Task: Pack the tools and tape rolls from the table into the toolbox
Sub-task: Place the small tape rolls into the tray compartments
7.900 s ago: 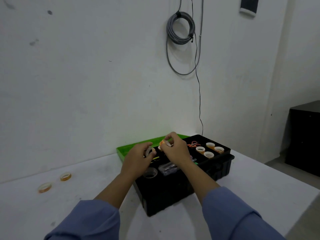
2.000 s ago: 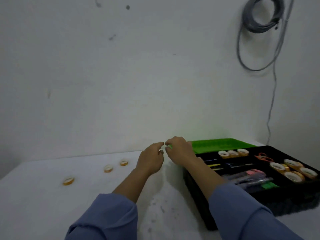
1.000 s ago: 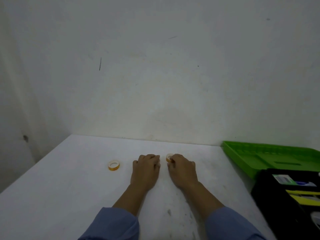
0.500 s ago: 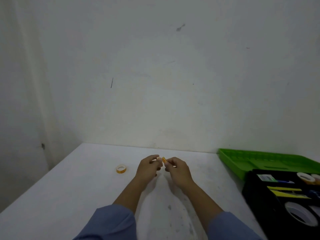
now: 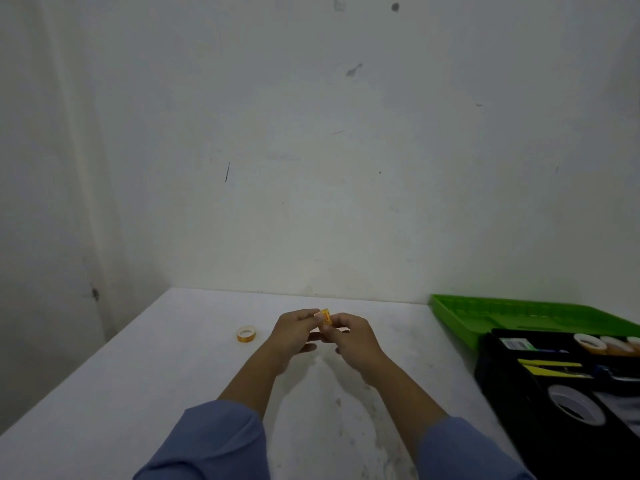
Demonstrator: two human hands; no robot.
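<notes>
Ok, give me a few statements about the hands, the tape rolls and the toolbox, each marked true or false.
1. The left hand and right hand together hold an orange tape roll. True.
2. The toolbox is closed. False: it is open, its green lid laid back.
3. A loose tape roll lies on the table, left of the hands. True.
4. The toolbox holds no tape. False: packed rolls sit inside.
</notes>
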